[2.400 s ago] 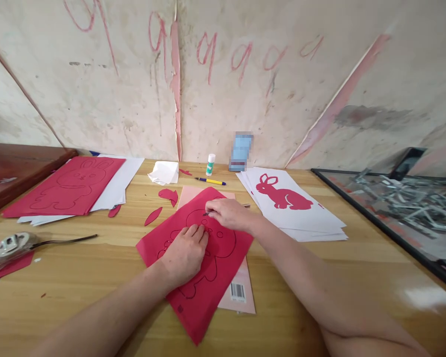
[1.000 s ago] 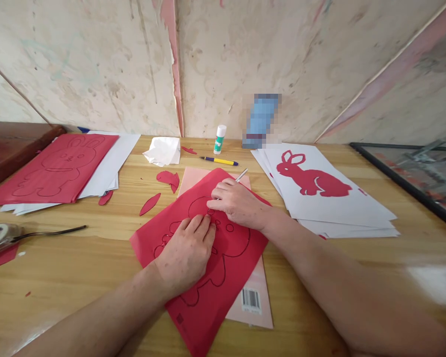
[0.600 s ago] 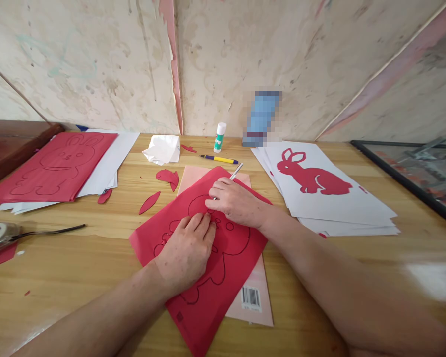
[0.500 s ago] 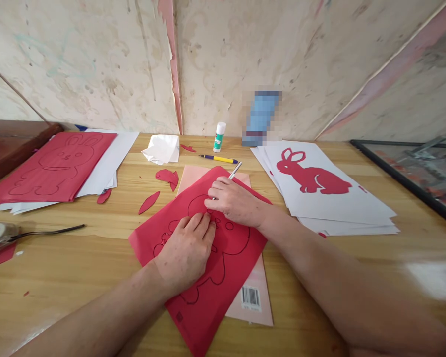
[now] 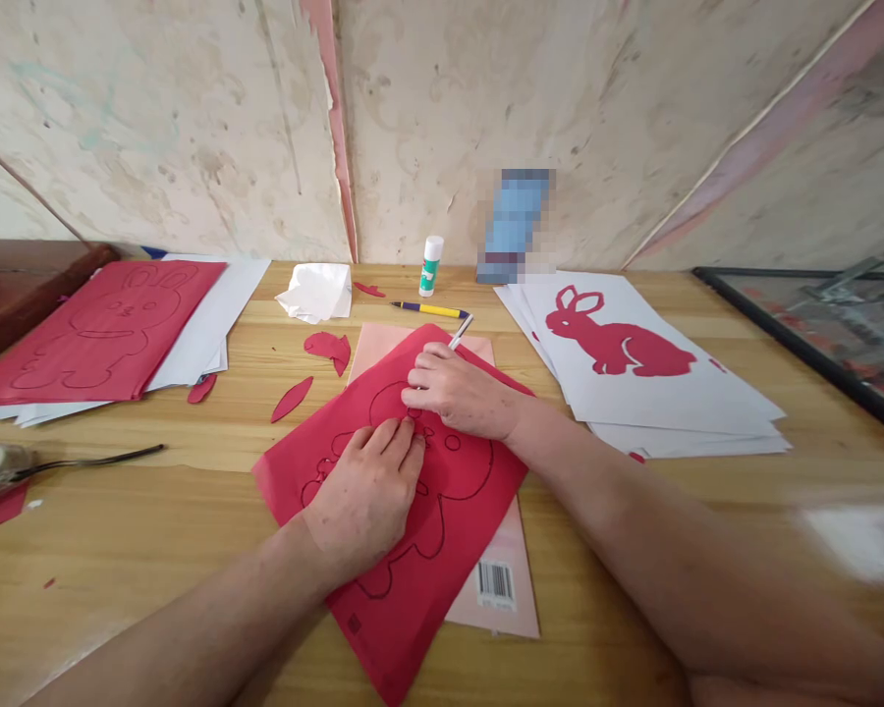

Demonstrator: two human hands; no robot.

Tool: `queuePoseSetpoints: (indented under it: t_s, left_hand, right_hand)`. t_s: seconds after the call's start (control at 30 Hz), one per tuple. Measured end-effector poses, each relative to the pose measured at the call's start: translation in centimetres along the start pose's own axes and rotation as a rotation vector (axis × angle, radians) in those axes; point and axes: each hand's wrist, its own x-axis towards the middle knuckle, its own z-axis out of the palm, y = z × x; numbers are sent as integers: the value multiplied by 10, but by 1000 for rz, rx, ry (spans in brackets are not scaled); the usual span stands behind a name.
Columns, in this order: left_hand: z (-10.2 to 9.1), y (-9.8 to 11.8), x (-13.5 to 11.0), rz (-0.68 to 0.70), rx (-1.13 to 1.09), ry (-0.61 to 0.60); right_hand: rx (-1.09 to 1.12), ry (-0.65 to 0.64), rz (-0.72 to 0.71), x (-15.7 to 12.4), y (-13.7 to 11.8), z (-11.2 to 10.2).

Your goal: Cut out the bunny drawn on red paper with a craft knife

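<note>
A red paper sheet (image 5: 464,520) with a black-outlined cartoon animal lies askew across a pale pink booklet (image 5: 512,589) with a barcode. My left hand (image 5: 372,486) presses flat on the sheet, fingers stretched out and covering part of the drawing. Just beyond those fingertips, my right hand (image 5: 461,393) is closed around a slim white pen-shaped tool (image 5: 462,330). Its upper end sticks out above the knuckles; the working tip is hidden under the fingers, close to the drawn face.
Red scraps (image 5: 293,400), a crumpled white tissue (image 5: 315,293), a glue stick (image 5: 430,265) and a yellow-blue pen (image 5: 428,309) lie beyond the sheet. Left is a red drawn sheet (image 5: 103,329) over white paper. Right, a red rabbit cutout (image 5: 626,344) rests on white sheets (image 5: 678,412). A wall closes the back.
The whole view shifts slightly, with objects a little further left. Both hands keep nearly the same place on the red sheet, and the grip on the pen-shaped tool looks unchanged.
</note>
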Motion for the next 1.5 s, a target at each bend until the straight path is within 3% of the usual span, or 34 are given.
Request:
queuePoseSetpoints:
  t_s: [0.67,1.5]
  left_hand:
    - [-1,1,0,5,11,19]
    - [-5,-1,3,-26,-26,-57]
  right_hand:
    - [13,-74,45,0,1,-4]
    - [9,-190,124,4,-8,-15]
